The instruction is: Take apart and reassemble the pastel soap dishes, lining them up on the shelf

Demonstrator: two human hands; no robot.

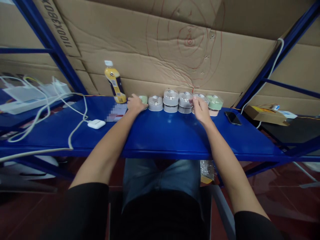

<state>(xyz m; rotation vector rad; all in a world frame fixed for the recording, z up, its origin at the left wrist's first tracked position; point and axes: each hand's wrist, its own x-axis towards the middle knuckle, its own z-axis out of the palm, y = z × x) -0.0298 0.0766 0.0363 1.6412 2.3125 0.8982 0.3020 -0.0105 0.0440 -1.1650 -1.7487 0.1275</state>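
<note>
Lidded containers (pixel 171 97) stand in a row, some stacked two high; the left hand (pixel 136 104) touches the green end one, the right hand (pixel 201 110) the stacks, grips unclear; sideways pressure could topple upper containers or the nearby bottle (pixel 115 85); cardboard (pixel 120 40) bounds the back, blue tabletop (pixel 167 133) reaches forward between forearms.

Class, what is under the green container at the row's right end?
Beneath the green container is a pinkish container, its front visible. Its top is covered, as is the blue shelf directly below it.
</note>
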